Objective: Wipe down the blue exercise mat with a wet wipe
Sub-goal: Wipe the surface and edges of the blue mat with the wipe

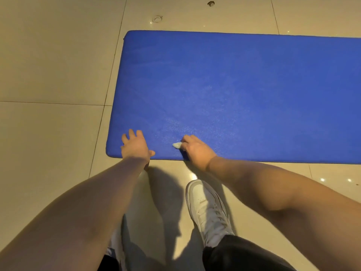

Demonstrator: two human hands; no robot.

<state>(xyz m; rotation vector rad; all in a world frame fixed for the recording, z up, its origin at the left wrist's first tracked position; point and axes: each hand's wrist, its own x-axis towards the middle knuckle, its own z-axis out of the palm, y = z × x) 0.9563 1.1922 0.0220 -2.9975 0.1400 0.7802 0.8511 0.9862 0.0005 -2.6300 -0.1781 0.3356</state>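
On floor tiles, near-left end of mat: wipe under right hand

Beige glossy floor tiles (48,55) fill the view, with dark grout lines and small light glints. Blue exercise mat (234,85) lies flat on them and runs off the right edge of the picture; its rounded left end and long near edge are in view. A paler, speckled sheen shows on the mat surface ahead of the hands, possibly wetness, hard to tell.

Both bare forearms reach forward from the bottom corners. Left hand (134,146) rests palm-down on the mat just beside its near-left corner, fingers spread wide and straight, thumb stuck out to the right along the near edge. Right hand (195,149) sits on the mat close to the near edge, well apart from the left hand, fingers curled down over the wet wipe (176,145) and pressing it to the mat. Only a small white corner of the wipe pokes out on the hand's left side.

White shoe (207,208) stands on the tiles just short of the mat's near edge, below the right forearm, dark trouser leg (244,255) above it. Two small round floor fittings (157,18) sit in the tiles beyond the mat's far edge.
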